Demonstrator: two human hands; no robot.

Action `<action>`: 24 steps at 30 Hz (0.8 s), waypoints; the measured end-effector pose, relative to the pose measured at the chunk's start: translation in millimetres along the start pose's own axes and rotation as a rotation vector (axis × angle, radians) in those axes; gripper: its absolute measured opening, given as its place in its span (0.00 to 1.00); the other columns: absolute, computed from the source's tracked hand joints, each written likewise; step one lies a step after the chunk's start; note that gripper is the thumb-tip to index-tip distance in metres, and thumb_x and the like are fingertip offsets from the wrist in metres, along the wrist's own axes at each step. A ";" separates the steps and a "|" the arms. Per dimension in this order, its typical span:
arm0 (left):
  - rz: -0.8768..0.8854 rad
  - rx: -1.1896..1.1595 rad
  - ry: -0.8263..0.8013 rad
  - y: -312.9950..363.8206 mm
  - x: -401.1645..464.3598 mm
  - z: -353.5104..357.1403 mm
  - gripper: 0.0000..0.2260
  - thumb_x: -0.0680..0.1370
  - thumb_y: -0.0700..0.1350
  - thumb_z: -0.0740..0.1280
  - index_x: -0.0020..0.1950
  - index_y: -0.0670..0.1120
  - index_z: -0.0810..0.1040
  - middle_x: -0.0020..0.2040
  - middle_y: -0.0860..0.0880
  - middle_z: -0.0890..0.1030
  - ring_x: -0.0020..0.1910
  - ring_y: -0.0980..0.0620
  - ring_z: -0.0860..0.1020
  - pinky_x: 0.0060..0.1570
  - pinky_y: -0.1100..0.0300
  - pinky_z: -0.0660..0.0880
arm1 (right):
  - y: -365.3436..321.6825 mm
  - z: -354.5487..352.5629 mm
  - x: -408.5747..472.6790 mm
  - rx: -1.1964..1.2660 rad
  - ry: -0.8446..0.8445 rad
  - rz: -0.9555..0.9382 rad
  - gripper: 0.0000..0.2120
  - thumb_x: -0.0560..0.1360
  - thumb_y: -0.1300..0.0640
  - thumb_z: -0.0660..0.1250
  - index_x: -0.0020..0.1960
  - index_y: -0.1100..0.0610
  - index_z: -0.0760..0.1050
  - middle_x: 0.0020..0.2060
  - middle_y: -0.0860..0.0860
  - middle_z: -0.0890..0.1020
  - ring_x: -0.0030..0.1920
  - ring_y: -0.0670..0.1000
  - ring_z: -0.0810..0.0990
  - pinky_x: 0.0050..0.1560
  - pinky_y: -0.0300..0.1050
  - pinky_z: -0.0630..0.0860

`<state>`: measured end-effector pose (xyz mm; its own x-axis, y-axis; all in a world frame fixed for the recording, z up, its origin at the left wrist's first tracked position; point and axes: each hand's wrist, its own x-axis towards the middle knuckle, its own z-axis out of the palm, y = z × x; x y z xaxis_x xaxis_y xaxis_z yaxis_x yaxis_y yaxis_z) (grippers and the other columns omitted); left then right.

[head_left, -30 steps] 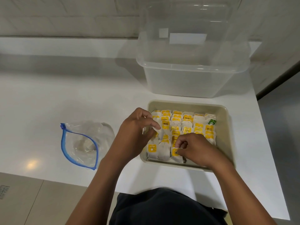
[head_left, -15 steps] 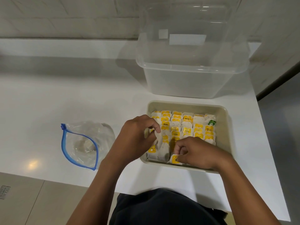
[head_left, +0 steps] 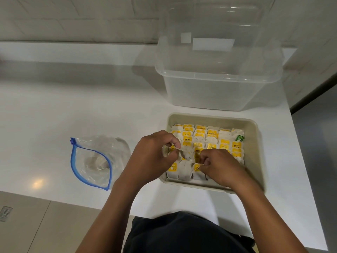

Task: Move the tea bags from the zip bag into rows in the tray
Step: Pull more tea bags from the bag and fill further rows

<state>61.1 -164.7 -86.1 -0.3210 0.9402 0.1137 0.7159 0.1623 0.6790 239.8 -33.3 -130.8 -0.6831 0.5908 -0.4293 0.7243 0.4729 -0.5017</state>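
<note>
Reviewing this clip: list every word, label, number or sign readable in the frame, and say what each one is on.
"RELAX": yellow tag of a tea bag in the tray.
"RELAX": yellow tag further back.
Yellow tag: seems to read "RELAX", too blurred to confirm.
Green tag: white mark, unreadable.
White labels on the clear plastic bin: no text visible.
Other tags: too small or blurred.

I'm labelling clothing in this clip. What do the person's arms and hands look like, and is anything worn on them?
Left hand and right hand are bare: no gloves, rings, watch or sleeves on the forearms. A dark garment shows below.
</note>
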 end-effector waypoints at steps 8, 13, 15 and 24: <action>-0.024 -0.017 -0.025 1.1 2.2 1.6 0.06 0.75 0.43 0.74 0.48 0.53 0.82 0.43 0.58 0.82 0.45 0.58 0.80 0.46 0.60 0.77 | 0.8 -0.4 -1.1 0.046 -0.041 0.066 0.05 0.72 0.50 0.74 0.40 0.48 0.79 0.37 0.43 0.81 0.43 0.48 0.80 0.46 0.49 0.80; -0.045 -0.064 -0.058 5.7 5.0 8.6 0.05 0.76 0.44 0.74 0.49 0.52 0.82 0.41 0.57 0.82 0.43 0.58 0.80 0.45 0.60 0.77 | -1.7 0.6 -1.0 0.061 -0.010 0.076 0.07 0.72 0.50 0.74 0.37 0.47 0.78 0.34 0.43 0.81 0.41 0.47 0.80 0.43 0.48 0.80; -0.038 -0.054 -0.074 6.7 5.4 11.4 0.05 0.76 0.45 0.74 0.50 0.52 0.82 0.41 0.58 0.83 0.42 0.57 0.80 0.44 0.61 0.77 | -1.2 -1.9 -2.0 0.061 -0.008 0.077 0.07 0.72 0.49 0.74 0.38 0.47 0.78 0.34 0.43 0.81 0.41 0.46 0.80 0.43 0.47 0.78; 0.036 0.087 -0.182 10.6 12.5 24.3 0.07 0.78 0.48 0.72 0.55 0.56 0.84 0.45 0.57 0.85 0.42 0.58 0.80 0.44 0.56 0.78 | 1.1 -42.4 -21.0 0.335 0.170 -0.065 0.10 0.77 0.57 0.69 0.52 0.43 0.81 0.48 0.36 0.83 0.41 0.35 0.80 0.45 0.34 0.74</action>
<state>79.7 -144.0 -95.2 -0.1823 0.9832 -0.0019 0.7782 0.1455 0.6109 258.9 -17.5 -90.5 -0.6806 0.6803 -0.2719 0.5903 0.2894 -0.7535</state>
